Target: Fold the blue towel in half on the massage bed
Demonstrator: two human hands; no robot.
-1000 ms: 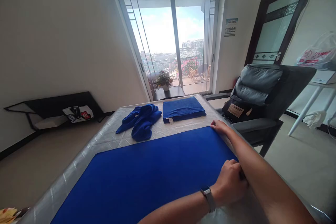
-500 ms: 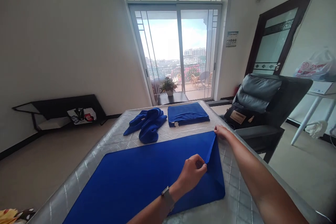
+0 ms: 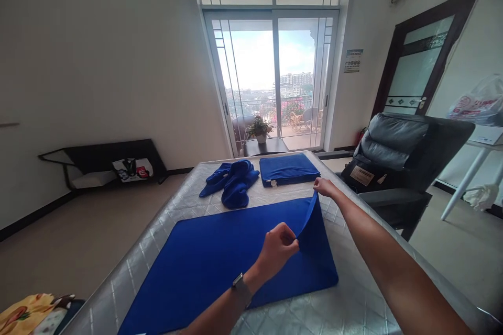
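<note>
A blue towel [image 3: 212,261] lies spread over the mattress [image 3: 137,267], its right part lifted and folding back. My left hand [image 3: 278,247], with a watch [image 3: 238,280] on its wrist, pinches the towel's raised edge over the middle right. Farther off, my right hand [image 3: 325,187] is closed on the towel's far right corner and holds it above the mattress. Beyond the spread towel rest a crumpled blue towel [image 3: 236,183] and, to its right, a neatly folded stack of blue cloth [image 3: 290,168] with a white tag.
A dark armchair [image 3: 396,141] with a black bag [image 3: 365,174] on it stands right of the mattress. Past the far edge is a potted plant [image 3: 260,128] before sliding glass doors [image 3: 251,73]. A low black rack [image 3: 106,159] stands by the left wall.
Both hands have shifted left with the towel's right edge, and the far corner has come up off the mattress. The whole view has turned slightly left.
</note>
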